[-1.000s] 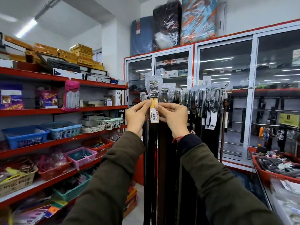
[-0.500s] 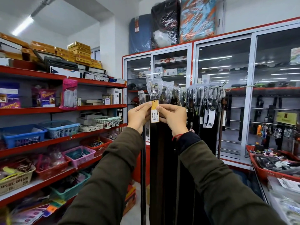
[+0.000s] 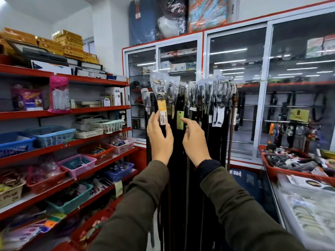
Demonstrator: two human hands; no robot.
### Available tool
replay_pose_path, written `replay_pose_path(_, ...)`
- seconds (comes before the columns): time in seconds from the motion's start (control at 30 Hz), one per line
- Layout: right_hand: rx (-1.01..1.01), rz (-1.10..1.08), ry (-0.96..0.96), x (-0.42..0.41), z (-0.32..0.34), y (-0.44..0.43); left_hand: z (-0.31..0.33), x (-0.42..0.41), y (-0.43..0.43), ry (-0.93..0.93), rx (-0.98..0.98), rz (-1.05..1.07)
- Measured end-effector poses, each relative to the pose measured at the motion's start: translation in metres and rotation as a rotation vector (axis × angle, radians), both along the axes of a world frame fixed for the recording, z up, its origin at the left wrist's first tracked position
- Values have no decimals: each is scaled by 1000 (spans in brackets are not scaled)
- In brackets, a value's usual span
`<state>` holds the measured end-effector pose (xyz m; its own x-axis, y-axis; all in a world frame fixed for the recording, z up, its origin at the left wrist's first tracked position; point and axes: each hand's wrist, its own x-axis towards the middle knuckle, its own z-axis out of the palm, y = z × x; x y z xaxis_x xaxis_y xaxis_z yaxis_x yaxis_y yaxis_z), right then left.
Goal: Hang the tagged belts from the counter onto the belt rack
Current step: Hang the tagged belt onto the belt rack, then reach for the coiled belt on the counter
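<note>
A dark belt with a plastic-wrapped buckle (image 3: 159, 84) and a yellow price tag (image 3: 162, 113) hangs at the left end of the belt rack (image 3: 224, 80). Many other black and brown belts (image 3: 206, 113) hang in a row along the rack. My left hand (image 3: 159, 138) is just below the yellow tag, fingers apart, thumb touching the tag's edge. My right hand (image 3: 194, 140) is beside it, fingers apart, its index finger pointing at a green tag (image 3: 180, 120) on the neighbouring belt. Neither hand holds a belt.
Red shelves (image 3: 68, 142) with plastic baskets run along the left. Glass-door cabinets (image 3: 235, 87) stand behind the rack. A red tray (image 3: 290, 172) of goods and a glass counter (image 3: 308, 205) lie at the right.
Both hands have let go of the yellow-tagged belt and dropped slightly lower. The belt now hangs on the rack by itself. The view has shifted a little to the left.
</note>
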<state>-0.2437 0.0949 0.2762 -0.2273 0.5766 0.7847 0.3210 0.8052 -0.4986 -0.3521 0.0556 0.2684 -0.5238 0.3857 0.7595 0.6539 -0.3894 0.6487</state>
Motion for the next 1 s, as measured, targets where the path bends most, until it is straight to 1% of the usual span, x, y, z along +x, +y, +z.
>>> replay_pose_path(0.1,70,-140,-60,25,-31,-4,-28,24,-12,123,-3,36)
replay_pose_path(0.23,112,-329,-137,64,-72,-12,-64,58,-21,306,-73,48)
replay_pose_path(0.33,99,-420,-182,99,-97,-24,-90,84,-26,369,-124,-2)
replay_pose_path(0.5,36,-590,-271,162,-134,-48,-133,138,-34,422,-196,-121)
replay_pose_path(0.63,-46,-712,-339,216,-165,-74,-169,187,-43,428,-246,-249)
replay_pose_path(0.83,-224,-858,-400,297,-217,-118,-222,256,-63,506,-307,-468)
replay_pose_path(0.93,-295,-952,-451,337,-244,-143,-245,285,-74,568,-346,-567)
replay_pose_path(1.0,-379,-979,-476,362,-260,-162,-259,302,-84,624,-379,-659)
